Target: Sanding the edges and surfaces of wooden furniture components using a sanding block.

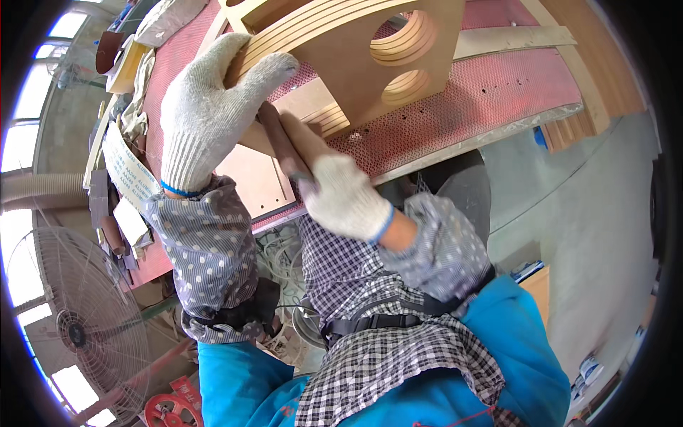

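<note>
My left hand (210, 110), in a white knitted glove, grips the near left end of a layered wooden workpiece (334, 60), thumb and fingers on either side of the edge. The workpiece has round holes through its face and stands on a red mesh-topped table (427, 121). My right hand (343, 199), gloved too and slightly blurred, is closed around a dark brown strip, apparently a sanding stick (281, 139). The strip's far end lies against the lower wood, just below my left thumb. Its exact contact with the wood is hidden.
Left of the workpiece lie sandpaper strips (128, 164), brown sanding pieces (110, 235) and cloth (139, 99). A large caged fan (75, 331) stands at lower left. A wooden strip (512, 40) lies across the table's right, and boards (597, 64) stand beyond its right edge.
</note>
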Demonstrator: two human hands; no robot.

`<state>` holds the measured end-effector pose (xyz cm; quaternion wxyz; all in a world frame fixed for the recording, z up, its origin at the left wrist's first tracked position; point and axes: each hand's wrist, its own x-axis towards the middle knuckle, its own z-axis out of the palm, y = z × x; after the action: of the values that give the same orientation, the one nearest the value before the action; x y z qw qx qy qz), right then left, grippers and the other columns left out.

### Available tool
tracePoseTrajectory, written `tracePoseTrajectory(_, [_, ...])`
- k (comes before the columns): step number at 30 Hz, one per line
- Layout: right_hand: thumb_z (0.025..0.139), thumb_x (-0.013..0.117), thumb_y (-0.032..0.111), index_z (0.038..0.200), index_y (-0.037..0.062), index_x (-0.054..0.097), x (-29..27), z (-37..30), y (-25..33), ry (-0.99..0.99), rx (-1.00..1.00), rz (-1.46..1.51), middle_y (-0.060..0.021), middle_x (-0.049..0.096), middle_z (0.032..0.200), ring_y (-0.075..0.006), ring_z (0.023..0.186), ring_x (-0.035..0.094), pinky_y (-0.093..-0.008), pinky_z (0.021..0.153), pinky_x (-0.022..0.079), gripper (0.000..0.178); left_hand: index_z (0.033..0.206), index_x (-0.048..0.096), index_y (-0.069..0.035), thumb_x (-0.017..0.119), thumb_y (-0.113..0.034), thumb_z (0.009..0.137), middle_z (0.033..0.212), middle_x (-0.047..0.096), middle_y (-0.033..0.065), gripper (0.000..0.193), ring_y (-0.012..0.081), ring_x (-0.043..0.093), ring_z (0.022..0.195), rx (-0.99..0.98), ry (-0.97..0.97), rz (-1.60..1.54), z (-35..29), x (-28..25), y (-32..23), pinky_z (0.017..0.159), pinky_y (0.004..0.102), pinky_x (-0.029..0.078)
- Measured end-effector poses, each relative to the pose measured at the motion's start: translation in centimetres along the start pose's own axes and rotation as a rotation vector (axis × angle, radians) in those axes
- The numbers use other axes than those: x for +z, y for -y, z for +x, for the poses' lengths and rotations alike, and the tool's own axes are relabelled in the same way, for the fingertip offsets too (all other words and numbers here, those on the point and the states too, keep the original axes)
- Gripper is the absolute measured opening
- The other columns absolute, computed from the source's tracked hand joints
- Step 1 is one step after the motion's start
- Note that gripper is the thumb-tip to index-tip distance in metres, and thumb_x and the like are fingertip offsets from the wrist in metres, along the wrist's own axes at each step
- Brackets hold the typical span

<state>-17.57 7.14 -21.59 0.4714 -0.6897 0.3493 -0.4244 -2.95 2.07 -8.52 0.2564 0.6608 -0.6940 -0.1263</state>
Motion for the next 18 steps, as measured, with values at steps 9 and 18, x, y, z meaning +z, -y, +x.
tracePoseTrajectory(9, [0.093, 0.054, 0.001, 0.154, 0.0041, 0.043, 0.4, 1.6, -0.9, -0.063, -0.108, 0.079, -0.0278, 0.062, 0.129, -0.0478, 0.12, 0.063, -0.0492, 0.097, 0.056, 0.062, 0.121, 0.071, 0.0, 0.076, -0.033, 0.096, 0.092, 0.072, 0.004, 0.041, 0.0088, 0.065, 0.083, 0.003, -0.035, 0.033, -1.0, -0.1, -1.2, 0.077, 0.027, 0.053])
tracePoseTrajectory(18, [0.094, 0.054, 0.003, 0.158, 0.0078, 0.035, -0.2, 3.0, -0.1, 0.116, 0.116, -0.083, -0.0263, 0.058, 0.139, -0.0488, 0.12, 0.063, -0.0523, 0.097, 0.056, 0.067, 0.122, 0.071, -0.001, 0.077, -0.031, 0.095, 0.093, 0.073, 0.0051, 0.041, 0.0104, 0.067, 0.086, -0.019, -0.039, 0.078, -1.7, -0.2, -1.4, 0.081, 0.0296, 0.055])
